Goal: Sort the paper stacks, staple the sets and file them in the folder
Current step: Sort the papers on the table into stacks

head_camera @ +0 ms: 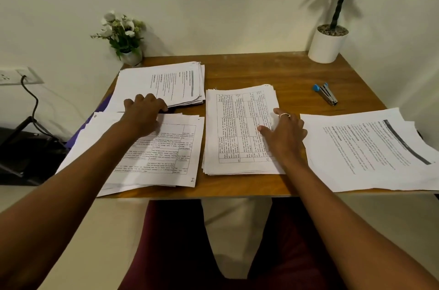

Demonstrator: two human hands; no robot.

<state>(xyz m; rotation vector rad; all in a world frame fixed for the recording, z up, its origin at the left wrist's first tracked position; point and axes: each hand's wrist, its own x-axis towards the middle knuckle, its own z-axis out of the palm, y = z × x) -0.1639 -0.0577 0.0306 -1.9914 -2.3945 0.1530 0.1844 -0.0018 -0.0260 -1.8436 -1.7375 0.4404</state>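
Several stacks of printed paper lie on the wooden table (249,71). A back-left stack (175,83) and a front-left stack (161,154) with tables sit under my left hand (143,114), whose curled fingers rest where the two stacks meet. A middle stack (235,133) of table pages has my right hand (283,133) lying flat on its right edge, fingers straight. A right stack (370,149) overhangs the table's front-right corner. A purple folder (104,109) peeks out under the left stacks. A blue stapler (325,93) lies at the back right, apart from both hands.
A small vase of white flowers (123,38) stands at the back-left corner. A white pot with a green plant (329,42) stands at the back right. A wall socket with a black cable (21,76) is to the left, over dark equipment.
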